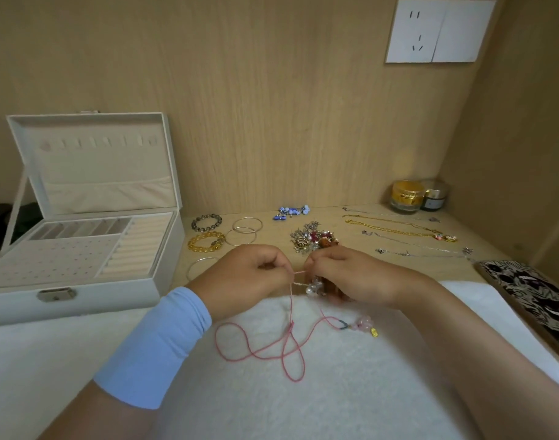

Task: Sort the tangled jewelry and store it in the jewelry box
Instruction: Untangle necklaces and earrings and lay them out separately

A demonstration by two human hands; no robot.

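Your left hand [240,276] and right hand [354,276] close together, right of the open jewelry box [113,295], each pinching the pink cord [291,308], its loops lying on the white towel [272,414].

A light wooden desktop [398,268] carries an open white jewelry box [113,300] at the left and a white fleecy cloth [272,408] along its near edge. Behind the cloth lie beaded bracelets [206,242], silver bangles [244,230], blue earrings [291,212], a tangled jewelry heap [313,239] and chain necklaces [392,228] laid in rows. Two cosmetic jars [405,196] stand in the far right corner, and a black-and-white patterned case [532,293] lies at the right edge.
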